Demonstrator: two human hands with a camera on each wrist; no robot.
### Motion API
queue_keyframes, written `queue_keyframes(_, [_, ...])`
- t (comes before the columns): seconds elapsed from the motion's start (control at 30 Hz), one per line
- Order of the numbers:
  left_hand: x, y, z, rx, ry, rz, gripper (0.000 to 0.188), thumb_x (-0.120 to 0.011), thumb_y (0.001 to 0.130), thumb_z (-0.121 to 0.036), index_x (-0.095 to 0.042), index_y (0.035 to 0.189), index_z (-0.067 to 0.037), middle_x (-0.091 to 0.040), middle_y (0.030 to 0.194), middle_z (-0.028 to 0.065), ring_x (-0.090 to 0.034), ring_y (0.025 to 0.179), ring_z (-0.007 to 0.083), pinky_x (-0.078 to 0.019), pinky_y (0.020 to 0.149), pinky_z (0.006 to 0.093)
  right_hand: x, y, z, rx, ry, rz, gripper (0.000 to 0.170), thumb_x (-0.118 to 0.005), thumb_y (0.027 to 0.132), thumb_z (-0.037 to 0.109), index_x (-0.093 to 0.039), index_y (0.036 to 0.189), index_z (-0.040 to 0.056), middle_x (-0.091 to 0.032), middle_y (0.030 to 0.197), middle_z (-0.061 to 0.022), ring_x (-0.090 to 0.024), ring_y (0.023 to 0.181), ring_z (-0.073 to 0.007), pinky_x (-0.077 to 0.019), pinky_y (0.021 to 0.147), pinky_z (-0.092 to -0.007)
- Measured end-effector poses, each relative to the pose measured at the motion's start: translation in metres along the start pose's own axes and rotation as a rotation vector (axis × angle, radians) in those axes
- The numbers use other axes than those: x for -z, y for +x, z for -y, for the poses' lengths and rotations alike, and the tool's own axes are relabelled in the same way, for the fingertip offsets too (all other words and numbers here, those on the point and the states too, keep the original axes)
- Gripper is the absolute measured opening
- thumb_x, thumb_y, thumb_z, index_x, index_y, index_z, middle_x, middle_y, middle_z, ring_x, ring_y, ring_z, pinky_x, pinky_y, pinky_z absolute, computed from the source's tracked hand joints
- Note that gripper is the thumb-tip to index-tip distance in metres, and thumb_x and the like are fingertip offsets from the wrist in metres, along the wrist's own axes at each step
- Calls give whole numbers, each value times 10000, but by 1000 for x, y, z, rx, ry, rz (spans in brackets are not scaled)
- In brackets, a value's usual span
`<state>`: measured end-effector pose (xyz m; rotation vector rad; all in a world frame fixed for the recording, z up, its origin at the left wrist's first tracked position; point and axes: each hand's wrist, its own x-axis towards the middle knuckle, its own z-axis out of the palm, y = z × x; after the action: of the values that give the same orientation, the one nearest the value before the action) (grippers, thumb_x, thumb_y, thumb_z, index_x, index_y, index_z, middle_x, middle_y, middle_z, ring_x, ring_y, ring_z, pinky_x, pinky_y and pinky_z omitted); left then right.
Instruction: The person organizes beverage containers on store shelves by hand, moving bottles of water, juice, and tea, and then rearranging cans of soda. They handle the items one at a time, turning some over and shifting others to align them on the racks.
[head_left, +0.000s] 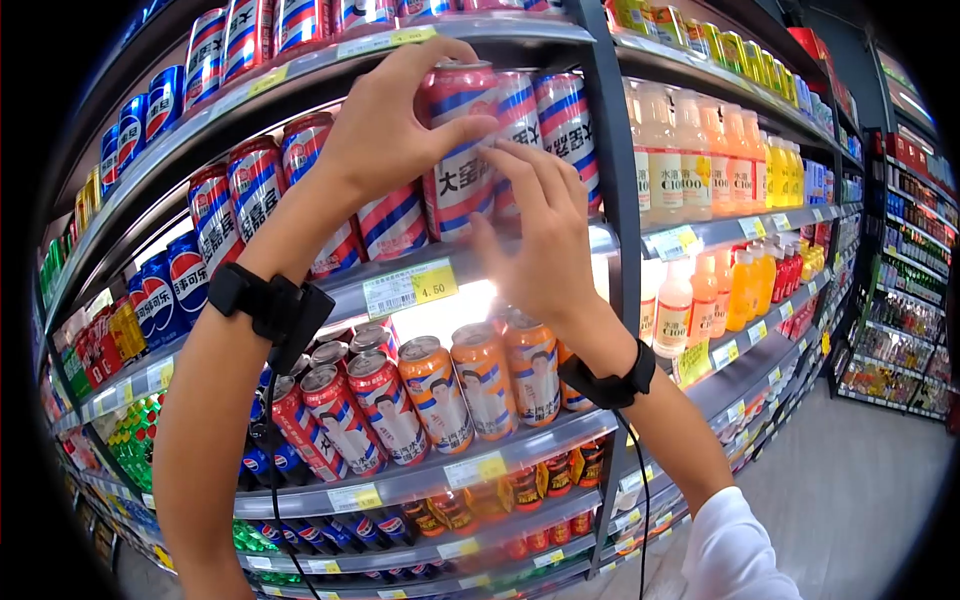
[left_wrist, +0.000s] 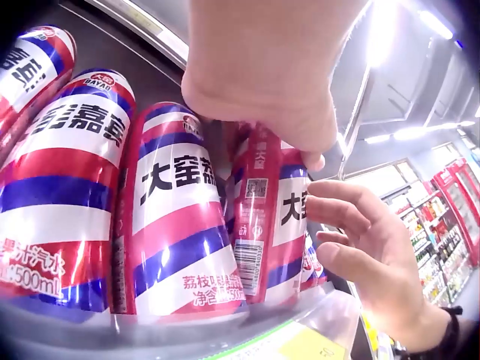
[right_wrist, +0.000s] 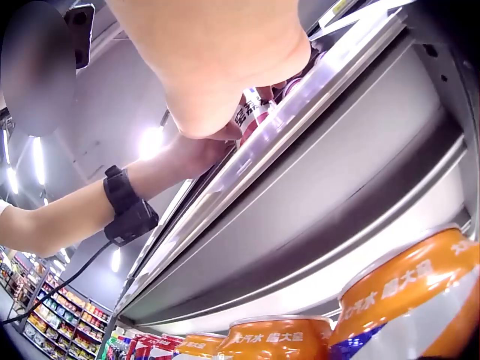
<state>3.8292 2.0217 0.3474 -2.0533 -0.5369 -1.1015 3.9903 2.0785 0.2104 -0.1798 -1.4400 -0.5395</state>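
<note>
My left hand (head_left: 395, 125) grips a red, white and blue can (head_left: 462, 150) near its top, thumb across the front, at the right part of the upper shelf. The same can (left_wrist: 259, 217) shows below the left hand (left_wrist: 262, 67) in the left wrist view. My right hand (head_left: 545, 225) is just right of that can, fingers spread and partly bent, its fingertips close to the can's side; whether they touch it I cannot tell. More cans of this kind (head_left: 565, 130) stand to the right and left. In the right wrist view the right hand (right_wrist: 225, 67) hides most of the can.
A shelf edge with a price tag (head_left: 410, 288) runs under the cans. Orange cans (head_left: 487, 380) and red cans (head_left: 385, 405) stand one shelf lower. A dark upright post (head_left: 612, 130) divides them from bottles (head_left: 690, 150) at the right. Another shelf edge (head_left: 480, 28) passes above.
</note>
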Motion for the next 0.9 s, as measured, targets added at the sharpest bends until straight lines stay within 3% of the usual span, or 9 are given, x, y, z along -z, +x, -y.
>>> queue_keyframes(0.07, [6,0,-5,45,204,71,575,-840,851,-410,-638,1298,-109,-715,1218,65,-690,992,161,-513,867,291,1,0,-1,5,-37,21,578,-739,794,127,-587,1350,75,-580,1360,-133,-505,1290,-351,-368,1079,-493])
queue_keyframes(0.13, [7,-2,-12,49,372,52,572,-755,883,-547,-647,1319,-193,-719,1240,43,-673,1049,216,-345,1049,442,-1,-1,-3,14,-40,13,598,-737,796,126,-580,1370,75,-575,1376,-136,-497,1300,-354,-363,1082,-497])
queue_keyframes(0.2, [7,-2,-13,84,392,89,586,-724,897,-572,-623,1348,-211,-707,1267,36,-651,1126,257,-287,1087,523,-2,-2,-2,9,-49,22,606,-734,798,123,-574,1381,75,-569,1385,-138,-486,1310,-359,-359,1086,-500])
queue_keyframes(0.37, [7,0,-10,136,562,155,626,-620,938,-634,-581,1370,-182,-660,1292,80,-631,1199,315,-336,1080,612,3,4,0,4,-59,79,580,-750,823,139,-574,1370,56,-556,1390,-165,-478,1319,-378,-359,1107,-516])
queue_keyframes(0.63, [1,-4,-1,249,589,239,609,-608,966,-573,-544,1392,-143,-689,1252,129,-629,1207,331,-420,1018,614,18,63,-36,101,-115,48,422,-692,887,127,-606,1282,8,-614,1333,-209,-559,1258,-413,-421,1103,-486])
queue_keyframes(0.87, [-11,-11,14,166,706,135,654,-624,947,-598,-580,1415,-143,-632,1377,91,-575,1296,304,-402,1046,657,-4,98,-69,194,-290,104,434,-675,946,320,-643,1222,-14,-696,1181,-216,-634,1173,-381,-459,1050,-489])
queue_keyframes(0.9, [-12,-11,15,167,697,138,654,-624,947,-598,-580,1415,-143,-632,1377,91,-575,1296,304,-402,1046,657,-1,102,-68,151,-308,202,426,-683,941,335,-648,1199,-2,-702,1169,-209,-641,1156,-384,-464,1033,-487])
